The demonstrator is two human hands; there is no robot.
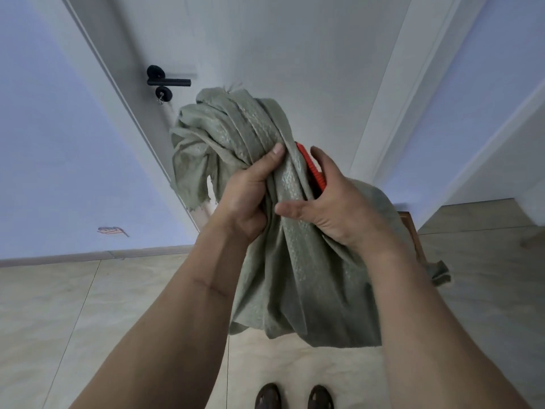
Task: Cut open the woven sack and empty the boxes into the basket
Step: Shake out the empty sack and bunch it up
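Observation:
A grey-green woven sack (295,278) hangs in front of me, its top gathered into a twisted bunch (233,125) that flops over to the left. My left hand (250,199) is closed around the gathered neck, thumb on top. My right hand (333,208) holds an orange utility knife (312,169) pressed against the right side of the neck, fingers reaching across the fabric. The knife's blade is hidden behind the sack. No boxes or basket are visible.
A white door with a black lever handle (168,81) stands straight ahead. A wooden piece of furniture (413,231) shows behind the sack at the right. Beige tiled floor (88,305) lies below, with my two dark shoes (295,397) at the bottom edge.

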